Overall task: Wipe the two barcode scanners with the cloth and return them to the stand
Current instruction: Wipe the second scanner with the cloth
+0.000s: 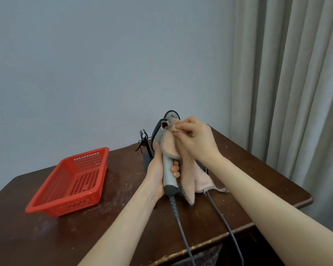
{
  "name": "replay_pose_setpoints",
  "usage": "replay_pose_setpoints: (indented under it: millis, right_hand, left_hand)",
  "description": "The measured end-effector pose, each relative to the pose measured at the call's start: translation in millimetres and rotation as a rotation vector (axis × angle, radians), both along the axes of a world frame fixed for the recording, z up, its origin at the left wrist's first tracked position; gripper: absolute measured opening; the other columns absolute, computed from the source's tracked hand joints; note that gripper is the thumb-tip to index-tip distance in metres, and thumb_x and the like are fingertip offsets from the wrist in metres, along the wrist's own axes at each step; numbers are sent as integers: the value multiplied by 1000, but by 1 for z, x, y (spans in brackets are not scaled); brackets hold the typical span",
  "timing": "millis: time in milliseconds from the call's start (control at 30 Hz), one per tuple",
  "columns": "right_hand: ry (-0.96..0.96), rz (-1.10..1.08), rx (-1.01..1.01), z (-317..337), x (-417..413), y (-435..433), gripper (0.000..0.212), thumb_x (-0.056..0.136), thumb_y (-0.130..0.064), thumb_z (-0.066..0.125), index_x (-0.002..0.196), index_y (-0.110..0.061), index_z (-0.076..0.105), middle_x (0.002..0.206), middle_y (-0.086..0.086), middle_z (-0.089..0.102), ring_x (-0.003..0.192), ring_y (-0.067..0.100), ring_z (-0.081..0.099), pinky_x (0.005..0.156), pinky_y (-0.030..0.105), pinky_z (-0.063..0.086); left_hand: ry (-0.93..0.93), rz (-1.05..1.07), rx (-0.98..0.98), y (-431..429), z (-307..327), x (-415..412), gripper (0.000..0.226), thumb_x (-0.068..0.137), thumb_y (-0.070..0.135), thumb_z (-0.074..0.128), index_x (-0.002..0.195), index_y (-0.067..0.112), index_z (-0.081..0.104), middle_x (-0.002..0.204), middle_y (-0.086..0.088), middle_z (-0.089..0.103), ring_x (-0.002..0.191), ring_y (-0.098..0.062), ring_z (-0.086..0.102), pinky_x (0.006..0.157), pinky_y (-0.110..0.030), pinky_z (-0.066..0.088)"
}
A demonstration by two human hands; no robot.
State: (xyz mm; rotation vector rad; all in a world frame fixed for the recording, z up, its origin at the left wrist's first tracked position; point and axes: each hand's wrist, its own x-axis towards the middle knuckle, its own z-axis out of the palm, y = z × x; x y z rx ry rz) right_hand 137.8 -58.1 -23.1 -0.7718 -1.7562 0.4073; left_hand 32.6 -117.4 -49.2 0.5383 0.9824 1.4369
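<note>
- Hands, seen from the head camera: two, both bare, raised above a dark brown wooden table (46, 237).
- Left hand (158, 169): fingers and thumb wrapped round the grey handle of one barcode scanner (167, 169). It is held upright above the middle of the table, dark-edged head at the top.
- Right hand (196, 139): fingertips pinching one peach cloth (188, 169) against the held scanner's head. The rest of the cloth hangs down beside the handle, its checked hem near the tabletop.
- Second scanner (171, 112): only a dark rounded top shows, just behind the first. Whether it sits in the stand cannot be told.
- Stand (144, 138): one, black, with a forked clip, at the table's far edge, just left of the held scanner.
- Cables, two: grey cable (180, 227) from the held handle, and second cable (226, 227) to its right. Both run off the near edge.
- Basket (71, 181): one, red perforated plastic, on the table's left side, well apart from the hands.
- Curtain (286, 73): pale, pleated, at right, beside a plain grey wall (104, 64).
</note>
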Motion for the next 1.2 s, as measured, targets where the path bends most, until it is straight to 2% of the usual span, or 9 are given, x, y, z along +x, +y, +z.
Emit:
replay_pose_setpoints:
  millis: [67, 133, 200, 367, 533, 667, 933, 1100, 1200]
  right_hand:
    - [-1, -12, -23, -1, 1, -1, 20, 85, -24, 70, 103, -19, 76, 91, -7, 58, 88, 12, 58, 77, 26, 44]
    - [-30, 12, 21, -1, -1, -4, 26, 82, -27, 74, 107, -20, 74, 95, -7, 55, 95, 15, 56, 78, 28, 44]
    - [-93, -1, 52, -2, -1, -3, 31, 79, -27, 76, 109, -21, 74, 96, -8, 52, 94, 15, 53, 76, 26, 41]
    - [-148, -49, 94, -5, 14, 4, 22, 81, -21, 75, 102, -17, 76, 89, -6, 52, 74, 13, 50, 68, 26, 40]
    - [-133, -134, 0, -4, 20, 4, 18, 91, -23, 63, 101, -19, 76, 87, -2, 54, 77, 19, 55, 69, 34, 44]
    - [-98, -162, -57, -2, 14, 0, 21, 92, -32, 60, 103, -22, 74, 92, -7, 51, 79, 14, 53, 70, 32, 43]
    - [14, 78, -131, 9, 3, -6, 33, 83, -30, 72, 114, -18, 70, 88, -12, 46, 86, 7, 51, 77, 21, 40]
    - [-147, 80, -86, 9, 8, -5, 40, 74, -32, 79, 112, -23, 69, 94, -7, 51, 100, 15, 53, 86, 33, 45]
    - [-234, -30, -56, 9, 15, 1, 41, 75, -36, 78, 113, -25, 68, 93, -9, 49, 101, 16, 53, 83, 34, 45]
  left_hand:
    - [40, -4, -5, 0, 0, 1, 60, 87, 63, 39, 72, 8, 57, 48, -3, 46, 30, -9, 38, 30, -15, 34]
    - [60, -13, -3, 0, -1, 2, 57, 92, 57, 37, 74, 7, 55, 47, -3, 45, 30, -8, 37, 30, -14, 33]
    - [57, -15, -7, 0, -3, 2, 54, 95, 53, 35, 74, 6, 53, 46, -2, 46, 29, -8, 36, 30, -14, 32]
    - [24, -24, 28, 0, -5, -2, 58, 86, 64, 38, 76, 9, 55, 49, -2, 46, 30, -7, 37, 29, -15, 32]
    - [63, -26, 42, -1, -6, -3, 57, 83, 64, 40, 73, 10, 53, 52, -2, 47, 32, -8, 37, 30, -16, 33]
    - [70, -27, 34, -1, -5, 0, 56, 84, 64, 41, 76, 10, 54, 51, -3, 48, 32, -8, 38, 31, -16, 34]
    - [60, -33, -21, -2, -7, 3, 58, 91, 59, 37, 74, 7, 54, 50, -4, 47, 30, -9, 38, 30, -15, 33]
    - [62, -11, -27, 0, -6, -1, 55, 95, 53, 35, 75, 6, 53, 47, -4, 47, 29, -9, 37, 29, -15, 32]
    - [46, -11, -7, 0, -5, -4, 61, 85, 64, 41, 73, 7, 57, 47, -3, 47, 30, -9, 38, 30, -15, 33]
